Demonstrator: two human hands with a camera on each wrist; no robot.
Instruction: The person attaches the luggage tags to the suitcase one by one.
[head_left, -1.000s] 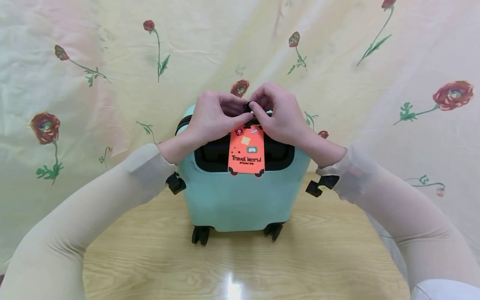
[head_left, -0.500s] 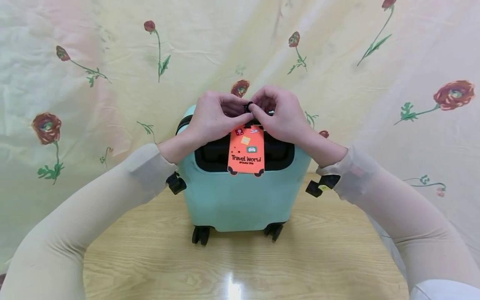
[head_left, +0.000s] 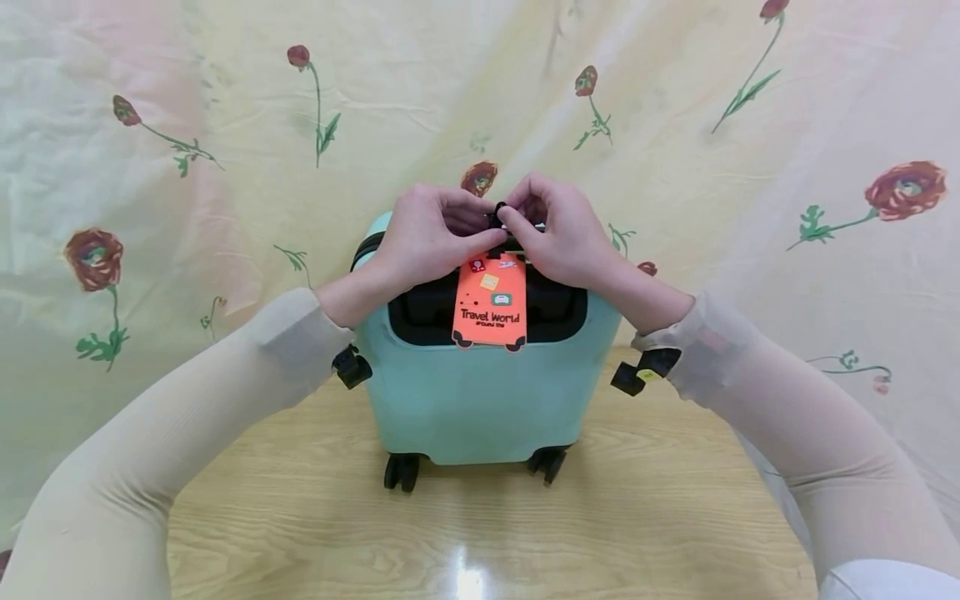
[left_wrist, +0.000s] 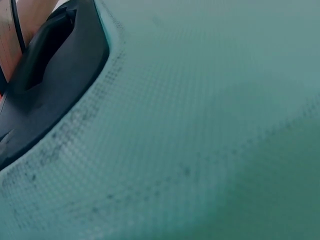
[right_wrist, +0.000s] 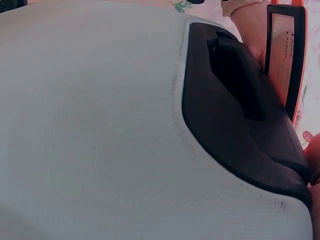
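A mint-green suitcase stands upright, its black carry handle set in a dark recess. An orange luggage tag with "Travel World" printing hangs over the front of that handle. Above it, the tag's black strap is pinched by both hands. My left hand holds it from the left between thumb and fingers. From the other side my right hand grips its end with thumb and index finger. The strap's lower part is mostly hidden by the fingers. In the right wrist view the tag's back shows a name-and-address card.
The suitcase rests on black wheels on a wood-grain tabletop. A flower-printed cloth hangs close behind it. Black wrist cameras sit below both sleeves, near the suitcase's sides.
The orange luggage tag has shifted slightly left and up. A little more of the black strap shows above the right thumb. Both hands stay nearly in place, pinching throughout.
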